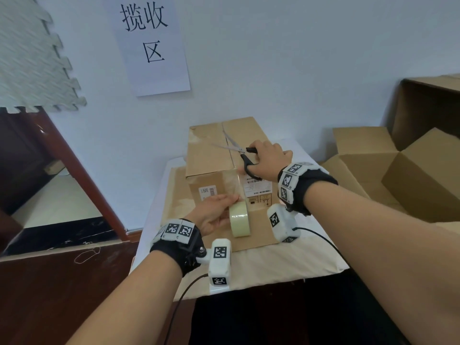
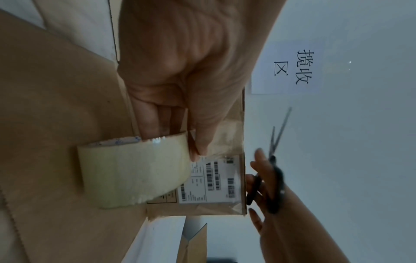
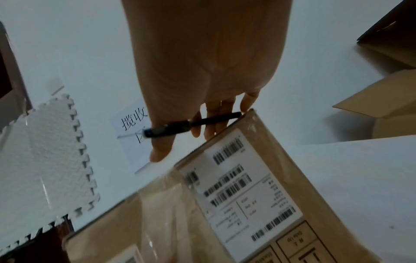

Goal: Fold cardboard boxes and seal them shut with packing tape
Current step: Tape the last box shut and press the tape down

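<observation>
Your brown cardboard box (image 1: pixel 219 150) carries white labels (image 1: pixel 255 186) striped with black barcodes, beneath a glossy clear strip of tape. The tape roll (image 1: pixel 239 219) in front of you is pale yellowish-green. Your scissors (image 1: pixel 240 151) pair silver blades with black handles. Black wrist straps (image 1: pixel 308 188) bear white blocks printed with black square-code patterns. A cream cloth covers your tabletop (image 1: pixel 298 267); the white sign (image 1: pixel 149 43) shows black characters.
</observation>
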Demonstrator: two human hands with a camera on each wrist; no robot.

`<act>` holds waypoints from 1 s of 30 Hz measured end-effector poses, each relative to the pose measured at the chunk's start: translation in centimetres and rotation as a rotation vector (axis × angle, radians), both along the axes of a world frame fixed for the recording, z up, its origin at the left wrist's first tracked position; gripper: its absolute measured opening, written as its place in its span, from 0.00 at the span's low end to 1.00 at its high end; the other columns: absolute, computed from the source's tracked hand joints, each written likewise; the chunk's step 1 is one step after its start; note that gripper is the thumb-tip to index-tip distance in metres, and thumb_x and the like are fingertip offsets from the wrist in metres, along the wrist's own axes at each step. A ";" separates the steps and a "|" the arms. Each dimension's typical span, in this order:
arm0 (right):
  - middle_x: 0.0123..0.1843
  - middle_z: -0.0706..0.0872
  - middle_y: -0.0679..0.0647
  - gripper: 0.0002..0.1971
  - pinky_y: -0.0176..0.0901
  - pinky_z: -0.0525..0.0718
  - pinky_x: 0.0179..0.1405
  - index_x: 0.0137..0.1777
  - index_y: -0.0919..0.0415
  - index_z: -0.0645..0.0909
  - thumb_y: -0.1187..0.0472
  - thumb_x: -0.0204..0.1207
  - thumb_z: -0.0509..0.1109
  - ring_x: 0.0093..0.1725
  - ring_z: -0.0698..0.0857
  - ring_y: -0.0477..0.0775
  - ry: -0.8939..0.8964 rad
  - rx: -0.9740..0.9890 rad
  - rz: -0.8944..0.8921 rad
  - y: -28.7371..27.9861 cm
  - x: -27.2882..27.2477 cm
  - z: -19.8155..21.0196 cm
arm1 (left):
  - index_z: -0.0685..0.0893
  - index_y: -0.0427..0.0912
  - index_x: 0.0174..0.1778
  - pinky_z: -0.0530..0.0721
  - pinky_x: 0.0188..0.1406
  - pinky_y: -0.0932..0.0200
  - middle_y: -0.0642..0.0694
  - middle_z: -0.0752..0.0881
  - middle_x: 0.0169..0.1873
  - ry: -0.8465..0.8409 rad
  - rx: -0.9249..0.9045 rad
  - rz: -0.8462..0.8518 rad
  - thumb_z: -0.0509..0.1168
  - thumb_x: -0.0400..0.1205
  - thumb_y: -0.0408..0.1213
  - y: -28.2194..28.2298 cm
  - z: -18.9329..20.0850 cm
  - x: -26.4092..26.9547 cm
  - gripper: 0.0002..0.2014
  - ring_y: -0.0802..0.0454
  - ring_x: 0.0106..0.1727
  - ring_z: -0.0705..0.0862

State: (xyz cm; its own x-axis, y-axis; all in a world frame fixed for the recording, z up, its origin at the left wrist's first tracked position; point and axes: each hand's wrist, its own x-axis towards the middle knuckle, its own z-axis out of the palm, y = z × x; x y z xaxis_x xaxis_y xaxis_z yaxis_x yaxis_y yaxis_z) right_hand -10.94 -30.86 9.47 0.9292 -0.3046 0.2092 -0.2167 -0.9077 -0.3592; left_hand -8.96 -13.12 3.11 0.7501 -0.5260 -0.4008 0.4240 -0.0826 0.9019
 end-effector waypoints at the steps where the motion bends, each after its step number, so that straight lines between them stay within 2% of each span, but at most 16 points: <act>1: 0.56 0.81 0.46 0.27 0.54 0.67 0.58 0.64 0.45 0.73 0.33 0.69 0.66 0.58 0.78 0.53 -0.006 0.062 0.001 -0.2 -0.3 0.5 | 0.86 0.36 0.58 0.88 0.36 0.60 0.41 0.92 0.49 -0.006 0.001 0.007 0.67 0.84 0.38 0.0 -0.1 0.0 0.12 0.51 0.44 0.91; 3: 0.49 0.85 0.47 0.27 0.51 0.71 0.59 0.58 0.49 0.77 0.30 0.69 0.66 0.51 0.81 0.52 -0.020 0.161 0.003 -0.9 -1.4 1.7 | 0.86 0.37 0.58 0.88 0.35 0.60 0.42 0.92 0.48 -0.027 0.012 0.017 0.67 0.83 0.38 -0.1 -0.3 0.0 0.12 0.51 0.45 0.91; 5: 0.49 0.85 0.49 0.27 0.46 0.78 0.55 0.57 0.53 0.80 0.33 0.70 0.69 0.50 0.82 0.52 -0.003 0.233 0.067 -1.5 -2.8 2.7 | 0.85 0.36 0.59 0.89 0.40 0.59 0.41 0.91 0.51 -0.042 0.009 0.026 0.68 0.83 0.39 -0.1 -0.6 0.1 0.13 0.49 0.50 0.90; 7: 0.51 0.84 0.51 0.24 0.43 0.80 0.53 0.59 0.55 0.82 0.39 0.70 0.73 0.52 0.82 0.52 0.096 0.284 0.160 -2.0 -4.1 3.2 | 0.85 0.36 0.60 0.89 0.44 0.57 0.40 0.91 0.53 -0.069 -0.001 0.037 0.68 0.83 0.38 -0.3 -0.9 -0.1 0.13 0.48 0.53 0.89; 8: 0.50 0.86 0.52 0.22 0.44 0.83 0.53 0.58 0.55 0.83 0.41 0.70 0.75 0.51 0.85 0.53 0.165 0.317 0.192 -2.4 -4.5 3.2 | 0.85 0.36 0.59 0.89 0.43 0.57 0.41 0.91 0.52 -0.084 -0.007 0.047 0.68 0.83 0.38 -0.4 -1.1 -0.2 0.12 0.49 0.51 0.89; 11: 0.40 0.91 0.55 0.19 0.46 0.89 0.50 0.49 0.57 0.87 0.44 0.66 0.80 0.42 0.90 0.53 0.379 0.421 0.237 -3.4 -5.5 2.7 | 0.85 0.37 0.56 0.87 0.37 0.60 0.43 0.91 0.47 -0.117 -0.018 0.056 0.67 0.83 0.37 -0.6 -1.2 -0.5 0.09 0.52 0.44 0.89; 13: 0.36 0.89 0.55 0.22 0.45 0.89 0.49 0.49 0.62 0.88 0.44 0.64 0.81 0.37 0.87 0.53 0.467 0.390 0.222 -4.0 -6.1 2.6 | 0.85 0.37 0.56 0.87 0.35 0.60 0.44 0.91 0.46 -0.121 -0.020 0.055 0.68 0.82 0.36 -0.5 -1.2 -0.5 0.10 0.52 0.43 0.89; 16: 0.33 0.86 0.53 0.23 0.39 0.86 0.40 0.51 0.61 0.88 0.45 0.63 0.82 0.31 0.83 0.49 0.521 0.337 0.170 -4.7 -6.5 2.7 | 0.86 0.37 0.55 0.87 0.36 0.60 0.44 0.91 0.45 -0.115 -0.016 0.045 0.68 0.82 0.36 -0.2 -1.1 -0.3 0.09 0.52 0.43 0.89; 19: 0.34 0.86 0.53 0.32 0.44 0.86 0.49 0.54 0.62 0.88 0.43 0.52 0.85 0.34 0.84 0.52 0.625 0.308 0.121 -5.1 -6.1 2.0 | 0.86 0.37 0.54 0.88 0.38 0.59 0.44 0.91 0.45 -0.120 -0.007 0.039 0.68 0.82 0.35 -0.2 -1.1 -0.2 0.08 0.51 0.44 0.88; 23: 0.35 0.85 0.52 0.25 0.43 0.86 0.50 0.53 0.58 0.88 0.44 0.60 0.83 0.34 0.84 0.50 0.591 0.315 0.127 -4.7 -5.6 1.5 | 0.87 0.38 0.53 0.88 0.42 0.57 0.44 0.91 0.45 -0.120 0.011 0.025 0.69 0.82 0.36 -0.1 -1.1 0.0 0.08 0.50 0.45 0.88; 26: 0.32 0.84 0.52 0.20 0.43 0.85 0.47 0.48 0.56 0.87 0.44 0.61 0.82 0.33 0.82 0.50 0.585 0.302 0.166 -3.9 -4.9 1.2 | 0.87 0.38 0.55 0.88 0.40 0.58 0.44 0.92 0.46 -0.105 0.010 0.026 0.69 0.81 0.36 0.0 -1.2 0.2 0.09 0.51 0.45 0.89; 30: 0.31 0.85 0.50 0.22 0.43 0.86 0.47 0.49 0.58 0.88 0.43 0.61 0.82 0.32 0.83 0.49 0.598 0.248 0.213 -2.8 -3.9 1.1 | 0.87 0.38 0.56 0.88 0.38 0.59 0.45 0.92 0.45 -0.100 0.016 0.024 0.69 0.82 0.37 -0.1 -1.2 0.3 0.10 0.51 0.44 0.89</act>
State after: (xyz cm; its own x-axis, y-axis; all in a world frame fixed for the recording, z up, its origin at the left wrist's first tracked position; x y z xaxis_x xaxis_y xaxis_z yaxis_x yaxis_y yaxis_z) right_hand -14.83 -33.63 10.57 0.9083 -0.0752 -0.4115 -0.2686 -0.8589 -0.4360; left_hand -8.69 -13.26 1.86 0.7990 -0.5015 -0.3318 0.3341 -0.0887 0.9384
